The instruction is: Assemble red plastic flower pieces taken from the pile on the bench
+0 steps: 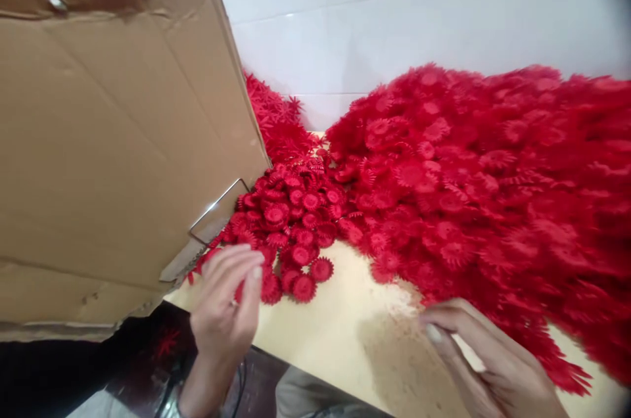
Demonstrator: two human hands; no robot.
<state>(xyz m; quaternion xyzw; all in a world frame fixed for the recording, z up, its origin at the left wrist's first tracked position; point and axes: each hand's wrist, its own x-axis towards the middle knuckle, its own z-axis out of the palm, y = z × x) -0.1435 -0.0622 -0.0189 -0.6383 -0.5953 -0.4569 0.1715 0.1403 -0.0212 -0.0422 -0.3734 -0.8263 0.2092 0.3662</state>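
Over the front edge of a heap of small red fringed discs (303, 254), my left hand (224, 313) is raised with its fingers stretched out and the thumb a little apart. I see nothing held in it; red shows through the gap by the thumb. My right hand (493, 355) is at the lower right, beside a larger pile of red flower-like pieces (444, 201). Its thumb and forefinger are pressed together at the tips. Whatever they may hold is too small or hidden to make out. Both hands are slightly blurred.
A large cardboard sheet (113, 142) stands at the left, with a bent metal wire (217, 208) at its lower edge. Behind is a white tiled wall (419, 23). The pale tabletop (315, 332) ends just before my knee (305, 395). More red star-shaped pieces (276, 119) lie behind the cardboard.
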